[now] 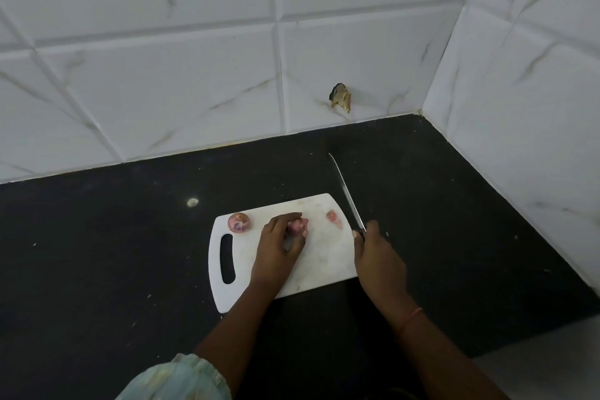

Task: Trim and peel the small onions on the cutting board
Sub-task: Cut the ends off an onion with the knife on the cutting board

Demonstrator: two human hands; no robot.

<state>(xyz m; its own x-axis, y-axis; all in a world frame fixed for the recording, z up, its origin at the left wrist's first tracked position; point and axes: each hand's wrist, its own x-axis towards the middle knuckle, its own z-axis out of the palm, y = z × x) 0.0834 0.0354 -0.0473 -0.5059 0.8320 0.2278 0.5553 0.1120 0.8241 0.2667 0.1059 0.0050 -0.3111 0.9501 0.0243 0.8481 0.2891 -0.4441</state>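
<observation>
left hand sits over the middle of the cutting board, fingers curled round a small onion and pinning it to the board; only its far end shows past the fingertips. wrist low, forearm coming in from bottom-left, pale sleeve at the elbow.

right hand is wrapped around the handle of a knife at the board's right edge. blade points away toward the wall, off the onion, well apart from the left hand. thin band on that wrist.

handling guess: onion is light, round, firm under a dry papery skin, so it'll roll and slip; hold across the belly with fingertips tucked, leave the end exposed for the cut. skin tears easily, best lifted from a trimmed end.

second onion, skin still on, sits untouched at the board's far-left corner above the handle slot. pinkish scrap, likely peel or a trimmed piece, lies near the far-right edge. board rests on a dark counter in a tiled corner.
</observation>
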